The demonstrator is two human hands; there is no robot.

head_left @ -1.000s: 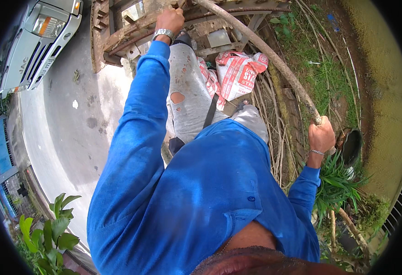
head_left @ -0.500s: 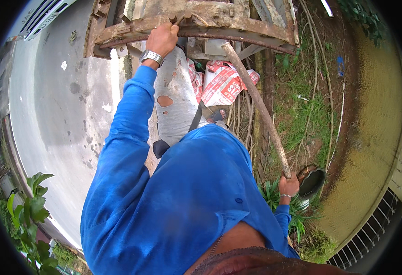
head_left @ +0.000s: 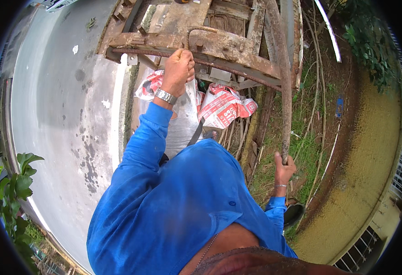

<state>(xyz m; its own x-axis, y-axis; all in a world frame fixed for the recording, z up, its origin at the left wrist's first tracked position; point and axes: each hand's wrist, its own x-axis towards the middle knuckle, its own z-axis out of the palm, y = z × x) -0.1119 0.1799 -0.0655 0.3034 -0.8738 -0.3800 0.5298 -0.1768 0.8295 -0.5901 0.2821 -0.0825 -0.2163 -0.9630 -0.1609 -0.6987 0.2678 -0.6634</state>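
My left hand (head_left: 177, 73), a metal watch on its wrist, is closed around the lower end of a thin bent metal rod (head_left: 188, 40) at the near edge of a rusty, pegged bench (head_left: 150, 41). The rod's upper part bends right along the bench top. Out to the right, my right hand (head_left: 284, 170) grips the near end of a long brownish pipe (head_left: 285, 91). The pipe stretches away from me across the bench's right side, its far end cut off by the top of the picture.
Red-and-white sacks (head_left: 224, 107) lie below the bench. Grey pavement (head_left: 54, 114) runs along the left, with a leafy plant (head_left: 20, 181) near me. Grass and long stems (head_left: 317, 114) lie right, before a yellowish wall (head_left: 361, 169). A dark round container (head_left: 294, 213) sits by my right forearm.
My right hand has moved forward with the pipe, whose far end has swung out over the bench. My left hand has come down and right, still holding the bent rod. The view has shifted.
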